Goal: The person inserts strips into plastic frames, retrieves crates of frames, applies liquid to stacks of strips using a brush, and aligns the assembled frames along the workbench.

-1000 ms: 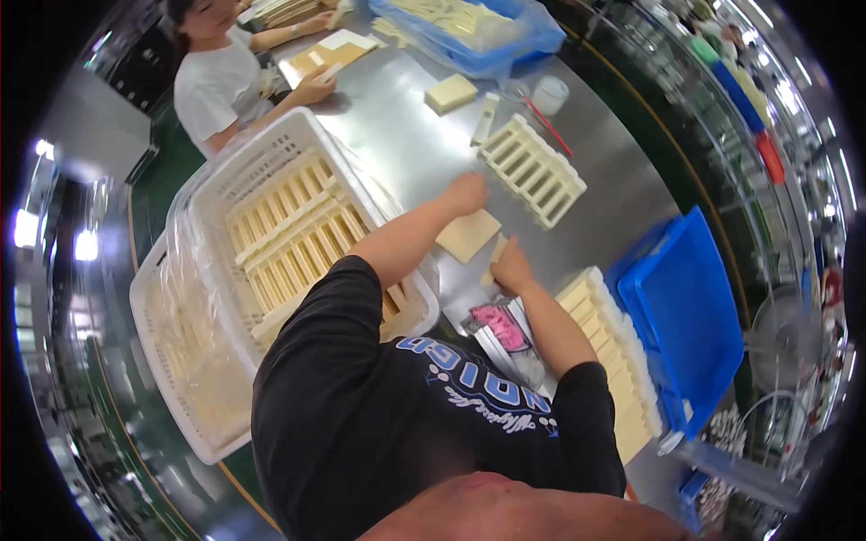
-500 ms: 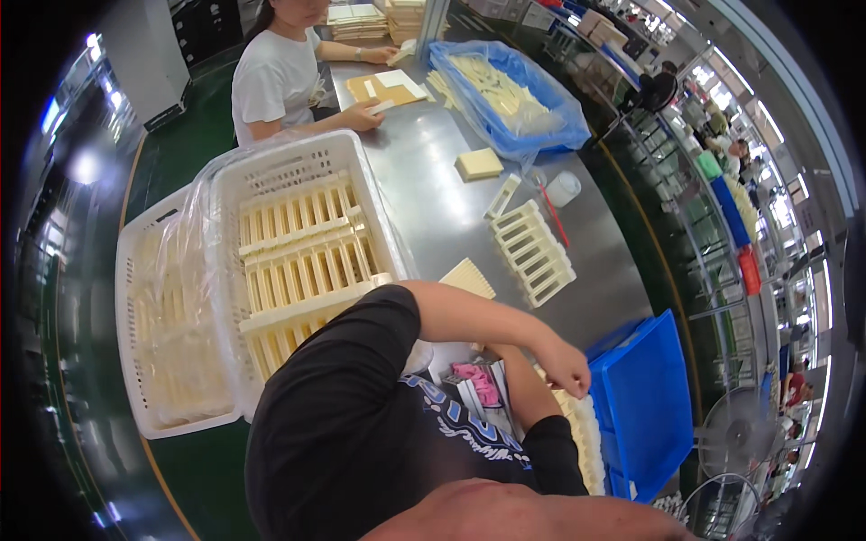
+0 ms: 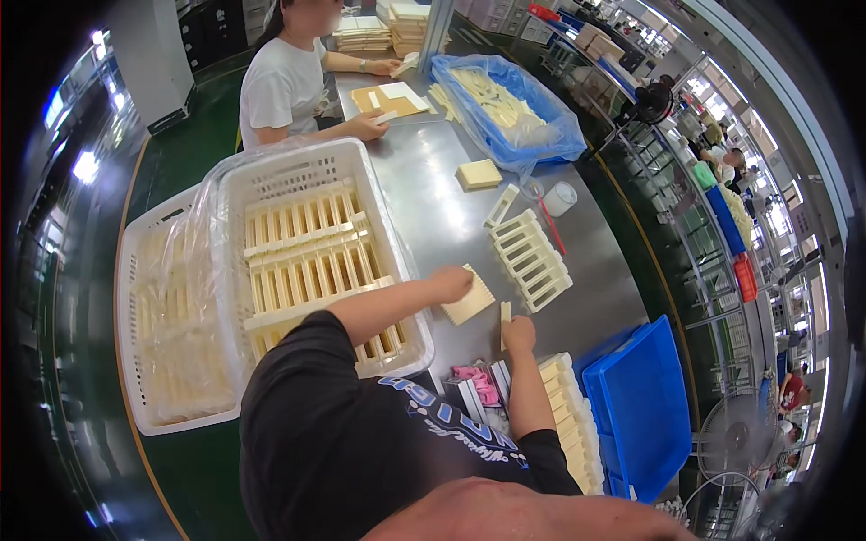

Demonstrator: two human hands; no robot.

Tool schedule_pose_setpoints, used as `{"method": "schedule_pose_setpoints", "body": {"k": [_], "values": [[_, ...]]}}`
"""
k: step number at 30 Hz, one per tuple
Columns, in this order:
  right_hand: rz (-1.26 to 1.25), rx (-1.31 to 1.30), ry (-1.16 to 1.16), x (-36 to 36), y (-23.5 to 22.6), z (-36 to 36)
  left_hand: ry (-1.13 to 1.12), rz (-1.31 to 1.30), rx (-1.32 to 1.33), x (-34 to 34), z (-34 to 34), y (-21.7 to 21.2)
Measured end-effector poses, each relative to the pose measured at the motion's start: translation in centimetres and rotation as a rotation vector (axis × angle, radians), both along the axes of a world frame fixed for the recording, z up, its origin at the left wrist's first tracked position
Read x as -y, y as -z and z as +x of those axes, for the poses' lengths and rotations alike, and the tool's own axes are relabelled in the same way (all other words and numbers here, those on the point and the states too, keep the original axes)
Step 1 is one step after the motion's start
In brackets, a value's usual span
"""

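The left hand (image 3: 452,284) touches a saw-edged cream panel (image 3: 473,304), how firmly cannot be told; the right hand (image 3: 519,334) pinches a slim strip (image 3: 505,316) at the panel's four o'clock. Smooth metal tabletop (image 3: 419,203) opens toward eleven.

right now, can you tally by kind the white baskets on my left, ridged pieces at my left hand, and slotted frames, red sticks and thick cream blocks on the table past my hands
White baskets: 2
Ridged piece at the left hand: 1
Slotted frame: 1
Red stick: 1
Thick cream block: 1
Total: 6
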State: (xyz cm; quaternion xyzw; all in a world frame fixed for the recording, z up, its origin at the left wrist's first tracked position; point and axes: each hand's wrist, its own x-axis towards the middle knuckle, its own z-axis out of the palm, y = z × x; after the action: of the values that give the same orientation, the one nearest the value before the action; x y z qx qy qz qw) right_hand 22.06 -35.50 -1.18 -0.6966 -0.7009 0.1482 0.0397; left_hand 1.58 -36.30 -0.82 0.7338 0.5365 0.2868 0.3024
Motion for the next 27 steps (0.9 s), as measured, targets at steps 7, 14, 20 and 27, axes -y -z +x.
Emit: {"method": "schedule_pose_setpoints", "body": {"k": [7, 14, 20, 27], "values": [[-0.170, 0.009, -0.054, 0.3, 1.4, 0.3, -0.182, -0.074, -0.131, 0.6, -0.5, -1.4], [-0.124, -0.064, -0.092, 0.1, 2.5, 0.9, 0.049, -0.190, -0.333, 0.2, 0.1, 0.1], [-0.124, -0.132, -0.062, -0.5, 1.7, 0.4, 0.241, -0.108, -0.302, -0.3, -0.8, -0.4], [-0.183, -0.191, -0.024, 0.2, 1.1, 0.3, 0.044, -0.023, -0.471, -8.3, -2.0, -0.8]]}}
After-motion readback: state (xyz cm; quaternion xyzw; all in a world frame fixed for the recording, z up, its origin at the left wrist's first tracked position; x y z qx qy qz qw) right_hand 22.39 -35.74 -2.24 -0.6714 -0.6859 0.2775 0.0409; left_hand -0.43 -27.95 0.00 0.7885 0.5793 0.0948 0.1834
